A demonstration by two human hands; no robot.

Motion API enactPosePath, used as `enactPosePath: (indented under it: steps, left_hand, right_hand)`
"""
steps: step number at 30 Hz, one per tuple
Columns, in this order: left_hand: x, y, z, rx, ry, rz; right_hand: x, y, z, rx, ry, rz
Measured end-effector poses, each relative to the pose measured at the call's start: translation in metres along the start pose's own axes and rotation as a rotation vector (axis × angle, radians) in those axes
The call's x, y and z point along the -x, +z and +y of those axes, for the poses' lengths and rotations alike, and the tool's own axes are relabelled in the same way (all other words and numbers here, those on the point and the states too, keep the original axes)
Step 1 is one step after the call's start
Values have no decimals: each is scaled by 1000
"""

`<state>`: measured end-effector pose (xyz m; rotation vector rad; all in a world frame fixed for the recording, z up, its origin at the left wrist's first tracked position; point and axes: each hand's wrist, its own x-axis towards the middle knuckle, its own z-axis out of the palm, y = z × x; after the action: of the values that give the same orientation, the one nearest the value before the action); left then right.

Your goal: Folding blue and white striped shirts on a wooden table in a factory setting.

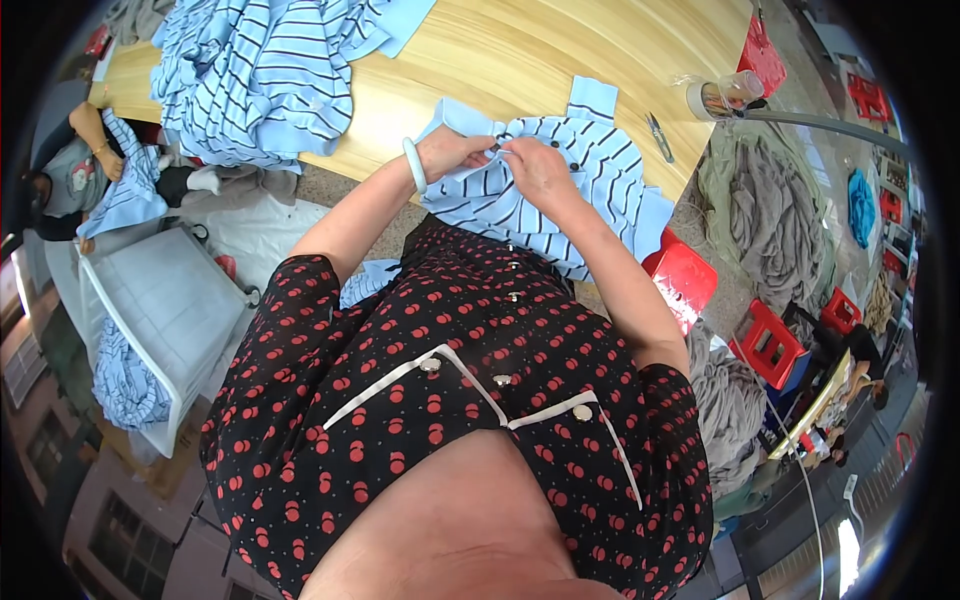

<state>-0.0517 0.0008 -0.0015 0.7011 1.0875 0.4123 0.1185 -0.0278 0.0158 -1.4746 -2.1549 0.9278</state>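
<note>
both hands meet at the upper centre of the frame over a light blue shirt with dark stripes and dark buttons [580,170], which lies spread at the near edge of the pale wooden table [500,50]. the left hand [452,150], a pale green bangle [414,165] on its wrist, has its fingers curled together and pinching the fabric near the collar. the right hand [535,165] sits just beside it, fingertips touching the left ones and clamped on the same fold of cloth. to the right of the shirt, small metal snips [658,138] lie on the wood, and further right a clear plastic cup [722,95] stands near the table's end. in the upper left, a heap of matching striped blue shirts [255,70] covers the table. a red plastic stool [685,280] shows at middle right below the table edge, with grey cloth piles [765,215] beyond it. at far left another person [75,175] holds a striped garment.
</note>
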Motion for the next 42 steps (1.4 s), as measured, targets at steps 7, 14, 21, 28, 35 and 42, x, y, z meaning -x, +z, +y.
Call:
enactPosePath:
  steps: [7,14,21,28,35,42]
  left_hand:
    - [9,5,17,-221,79,23]
    - [-11,9,-8,-195,203,201]
    - [-11,30,-20,174,223,350]
    - [-11,32,-26,230,240,396]
    - [-41,0,-63,-575,384,536]
    - [19,21,6,-996,405,157]
  right_hand:
    - [-1,4,1,19,-24,70]
    - [-7,1,-20,-136,147,79]
    - [-12,5,-17,-196,334,168]
    - [-13,10,-14,-126,214,226]
    - [-11,17,-11,65,-36,187]
    - [-11,17,-7,51,-47,159]
